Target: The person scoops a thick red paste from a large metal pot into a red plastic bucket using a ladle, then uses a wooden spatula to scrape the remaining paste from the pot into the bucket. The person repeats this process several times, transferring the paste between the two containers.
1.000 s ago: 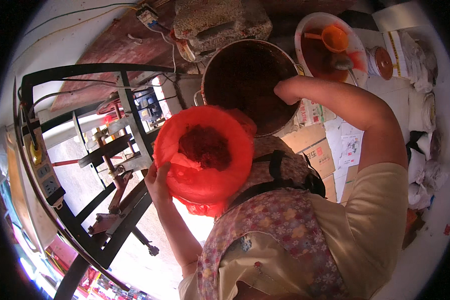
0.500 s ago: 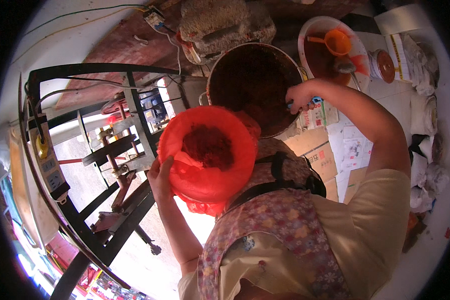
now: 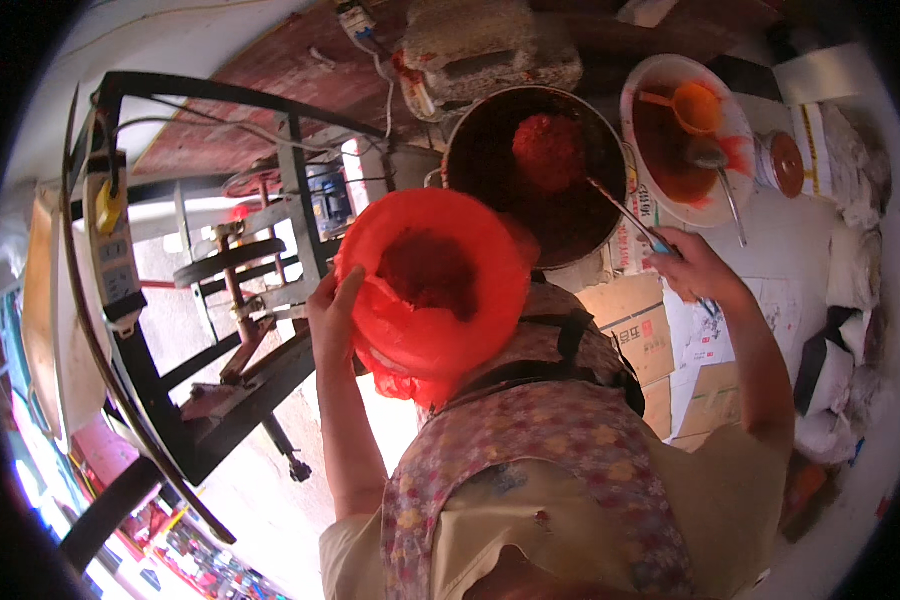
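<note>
My left hand (image 3: 332, 305) grips the rim of a bowl-shaped container lined with a red plastic bag (image 3: 425, 345). Dark red paste-like stuff (image 3: 430, 268) lies inside the bag. My right hand (image 3: 700, 268) is closed round the blue grip of a long-handled ladle (image 3: 622, 208). The ladle's head carries a heap of red, wet-looking material (image 3: 548, 152) and hangs over a large metal pot (image 3: 626, 190). The pot's inside is dark and coated brown-red. The bagged container is held just in front of the pot, to its left.
Right of the pot, a white basin (image 3: 638, 85) of red liquid holds an orange scoop (image 3: 697, 108) and a metal ladle (image 3: 710, 155). A black metal frame (image 3: 300, 190) with a power strip (image 3: 120, 265) stands at left. Cardboard (image 3: 630, 325) lies below the pot; white sacks (image 3: 850, 240) line the right.
My right hand has drawn back to the right from the pot. The ladle's head, loaded with red material, has come into sight. The left hand keeps its hold on the bagged container.
</note>
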`<state>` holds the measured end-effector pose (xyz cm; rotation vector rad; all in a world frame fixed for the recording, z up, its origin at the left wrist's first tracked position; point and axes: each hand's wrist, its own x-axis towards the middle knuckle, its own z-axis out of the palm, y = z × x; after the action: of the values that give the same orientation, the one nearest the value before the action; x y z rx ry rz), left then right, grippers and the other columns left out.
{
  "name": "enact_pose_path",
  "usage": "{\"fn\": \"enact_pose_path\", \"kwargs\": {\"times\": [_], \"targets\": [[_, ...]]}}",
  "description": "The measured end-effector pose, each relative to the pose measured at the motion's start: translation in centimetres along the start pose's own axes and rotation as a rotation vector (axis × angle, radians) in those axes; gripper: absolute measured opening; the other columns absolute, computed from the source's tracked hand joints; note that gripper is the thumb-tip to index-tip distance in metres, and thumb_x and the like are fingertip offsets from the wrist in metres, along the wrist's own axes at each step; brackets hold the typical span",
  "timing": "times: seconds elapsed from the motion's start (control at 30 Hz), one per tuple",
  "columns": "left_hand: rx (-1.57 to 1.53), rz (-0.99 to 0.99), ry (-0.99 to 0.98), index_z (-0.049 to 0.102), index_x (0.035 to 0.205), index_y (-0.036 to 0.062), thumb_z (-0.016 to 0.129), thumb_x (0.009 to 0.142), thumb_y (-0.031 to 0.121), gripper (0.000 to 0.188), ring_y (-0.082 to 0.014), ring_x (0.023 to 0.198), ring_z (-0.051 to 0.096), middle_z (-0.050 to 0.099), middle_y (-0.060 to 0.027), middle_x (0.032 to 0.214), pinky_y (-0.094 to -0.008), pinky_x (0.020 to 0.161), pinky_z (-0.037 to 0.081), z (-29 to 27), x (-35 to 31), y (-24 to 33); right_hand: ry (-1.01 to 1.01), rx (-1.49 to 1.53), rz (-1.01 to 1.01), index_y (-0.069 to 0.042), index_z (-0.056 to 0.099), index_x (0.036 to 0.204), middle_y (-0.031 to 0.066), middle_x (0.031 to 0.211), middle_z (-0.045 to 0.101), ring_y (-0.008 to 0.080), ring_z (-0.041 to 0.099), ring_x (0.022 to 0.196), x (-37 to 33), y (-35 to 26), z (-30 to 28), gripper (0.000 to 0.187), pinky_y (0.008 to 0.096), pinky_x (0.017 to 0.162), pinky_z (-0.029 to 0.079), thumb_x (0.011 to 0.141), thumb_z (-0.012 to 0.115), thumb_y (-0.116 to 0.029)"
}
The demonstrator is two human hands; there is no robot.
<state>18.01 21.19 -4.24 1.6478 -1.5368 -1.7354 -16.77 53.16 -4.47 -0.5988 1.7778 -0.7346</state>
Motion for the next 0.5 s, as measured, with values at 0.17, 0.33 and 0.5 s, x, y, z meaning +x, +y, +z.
{"fn": "enact_pose_path", "kwargs": {"times": [0.17,0.33,0.5], "targets": [[-0.020,0.023,-0.020,0.065,0.105,-0.0045,0.072,0.082,0.029,0.041,-0.0110,0.075,0.058,0.065,-0.0055,0.088,-0.0250,0.069,0.047,-0.2,0.5,-0.6,0.127,-0.061,-0.078,0.001,0.046,0.133,0.0201,0.117,0.061,0.0199,0.058,0.108,-5.3,-0.2,6.4,0.054,0.0351,0.094,0.045,0.088,0.065,-0.021],[0.072,0.056,0.001,0.065,0.103,-0.0042,0.072,0.082,0.030,0.041,-0.0121,0.077,0.059,0.065,-0.0070,0.086,-0.0263,0.070,0.047,-0.4,0.6,-0.9,0.098,-0.304,-0.361,-0.013,0.044,0.138,0.0191,0.112,0.060,0.0355,0.062,0.097,-2.5,2.6,13.4,0.055,0.0392,0.083,0.051,0.087,0.064,-0.019],[0.089,0.089,-0.019,0.065,0.103,-0.0041,0.072,0.083,0.029,0.039,-0.0116,0.077,0.057,0.064,-0.0059,0.087,-0.0258,0.070,0.046,-0.5,0.5,-1.1,0.019,-0.499,-0.357,-0.013,0.047,0.133,0.0133,0.089,0.058,0.0344,0.062,0.084,-1.7,4.4,13.4,0.057,0.0415,0.071,0.051,0.079,0.066,-0.013]]}}
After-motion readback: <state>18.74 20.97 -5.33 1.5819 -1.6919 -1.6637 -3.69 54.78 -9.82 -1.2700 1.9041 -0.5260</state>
